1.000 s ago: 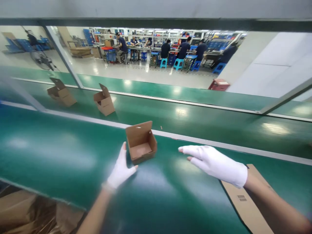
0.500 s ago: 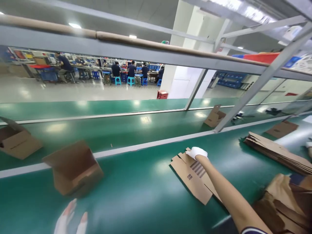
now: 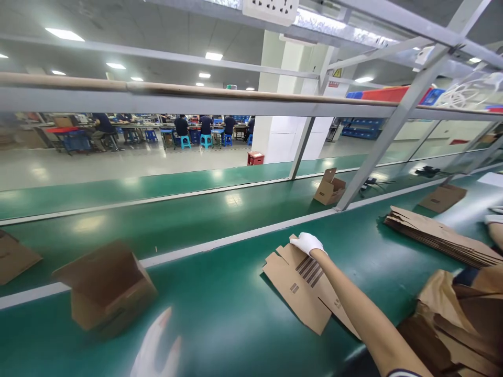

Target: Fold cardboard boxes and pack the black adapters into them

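A flattened cardboard box (image 3: 298, 285) with slotted flaps and dark printing lies on the green work surface (image 3: 220, 293). At its far edge, my right hand (image 3: 308, 244) in a white glove grips the cardboard, fingers closed over the flap. My left hand (image 3: 157, 345), gloved with bare fingertips and blurred, hovers low in the view with fingers apart and nothing in them. To its upper left stands a folded cardboard box (image 3: 112, 293), its lid raised.
A stack of flat cardboard (image 3: 440, 238) lies on the right, above crumpled brown paper (image 3: 444, 298). Another person's gloved hand (image 3: 495, 217) shows at the right edge. A slanted metal post (image 3: 377, 136) rises beyond, near an open box (image 3: 329, 188).
My left hand has moved right, toward the flattened box. My right hand keeps its hold on the flap. The view has tilted up and shifted slightly.
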Tool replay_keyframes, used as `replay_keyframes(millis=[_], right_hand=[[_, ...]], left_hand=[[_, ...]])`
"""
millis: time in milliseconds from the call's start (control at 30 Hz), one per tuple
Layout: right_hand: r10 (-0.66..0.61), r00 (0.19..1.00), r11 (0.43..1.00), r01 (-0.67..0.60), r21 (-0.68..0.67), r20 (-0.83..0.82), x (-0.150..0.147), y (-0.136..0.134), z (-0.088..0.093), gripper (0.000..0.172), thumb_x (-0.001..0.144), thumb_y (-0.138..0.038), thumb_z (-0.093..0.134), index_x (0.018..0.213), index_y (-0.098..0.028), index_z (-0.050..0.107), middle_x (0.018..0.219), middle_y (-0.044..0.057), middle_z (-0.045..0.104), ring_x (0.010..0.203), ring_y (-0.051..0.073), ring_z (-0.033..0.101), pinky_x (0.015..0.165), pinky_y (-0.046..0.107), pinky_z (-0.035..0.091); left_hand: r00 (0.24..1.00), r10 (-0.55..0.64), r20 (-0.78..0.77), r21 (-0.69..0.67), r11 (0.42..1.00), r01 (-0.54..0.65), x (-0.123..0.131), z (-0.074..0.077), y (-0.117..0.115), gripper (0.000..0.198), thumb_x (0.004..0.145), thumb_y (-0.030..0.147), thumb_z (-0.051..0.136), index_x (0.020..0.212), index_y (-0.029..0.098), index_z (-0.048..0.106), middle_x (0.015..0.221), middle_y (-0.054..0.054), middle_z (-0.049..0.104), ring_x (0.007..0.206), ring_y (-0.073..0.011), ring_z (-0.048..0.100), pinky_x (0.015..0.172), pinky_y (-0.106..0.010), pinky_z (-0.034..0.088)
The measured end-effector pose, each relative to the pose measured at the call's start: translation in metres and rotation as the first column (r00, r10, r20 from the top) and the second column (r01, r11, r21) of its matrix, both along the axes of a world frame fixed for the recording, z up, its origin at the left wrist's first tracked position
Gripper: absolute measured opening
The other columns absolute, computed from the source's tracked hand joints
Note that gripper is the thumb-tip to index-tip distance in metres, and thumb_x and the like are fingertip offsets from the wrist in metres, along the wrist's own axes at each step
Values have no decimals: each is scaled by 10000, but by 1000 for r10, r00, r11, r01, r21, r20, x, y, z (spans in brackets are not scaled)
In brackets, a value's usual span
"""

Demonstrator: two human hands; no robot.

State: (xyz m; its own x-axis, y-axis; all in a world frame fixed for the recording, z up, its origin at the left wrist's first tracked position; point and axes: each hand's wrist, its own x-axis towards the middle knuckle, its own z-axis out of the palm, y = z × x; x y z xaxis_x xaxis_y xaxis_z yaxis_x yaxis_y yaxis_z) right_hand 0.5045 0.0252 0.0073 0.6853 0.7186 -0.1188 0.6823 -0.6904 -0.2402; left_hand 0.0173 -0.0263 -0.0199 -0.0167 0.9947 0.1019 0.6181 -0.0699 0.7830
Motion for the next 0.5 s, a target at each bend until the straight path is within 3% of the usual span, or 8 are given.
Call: replay_keyframes(millis=[167, 267, 333, 433, 500], right_hand=[[-87, 987, 976, 57, 209, 135, -10, -18, 49, 373, 800, -455, 465, 957, -151, 613, 1096, 153, 607, 951, 275, 579, 699, 331, 384], [-92, 986, 950, 46, 308, 138, -25, -35, 80, 358, 783, -503, 503, 955, -200, 585, 1056, 86, 620, 917, 237, 573, 703, 306, 387], [40, 996, 905, -72, 419, 86, -47, -51, 97, 287, 789, -491, 516, 847, -214, 563, 889, 31, 630, 810, 193, 566, 663, 275, 382], [342, 937, 756, -317, 573, 67, -98, -78, 113, 256, 824, -451, 506, 746, -207, 510, 728, -1, 574, 701, 167, 520, 626, 265, 370], [415, 909, 698, -347, 627, 41, -140, -94, 114, 242, 839, -449, 499, 806, -210, 519, 728, -2, 572, 702, 170, 517, 639, 273, 391]], left_hand=[[998, -70, -5, -46, 997, 69, 4, 0, 7, 552, 808, 554, 399, 1287, 284, 441, 1388, -21, 444, 1294, -289, 392, 1108, -533, 305], [990, -143, 22, -102, 984, 144, 10, 2, 13, 571, 795, 569, 419, 1301, 305, 426, 1416, 2, 414, 1325, -271, 353, 1124, -513, 290], [980, -187, 71, -105, 975, 194, 19, 4, 16, 574, 799, 582, 419, 1296, 295, 436, 1422, -3, 406, 1339, -256, 333, 1145, -491, 257], [947, -237, 217, -130, 954, 269, 38, 13, 21, 646, 775, 631, 439, 1293, 246, 438, 1424, -48, 403, 1320, -265, 367, 1147, -475, 260], [906, -247, 344, -139, 941, 310, 48, 21, 25, 737, 753, 666, 450, 1329, 209, 388, 1410, -89, 421, 1267, -280, 440, 1114, -465, 327]])
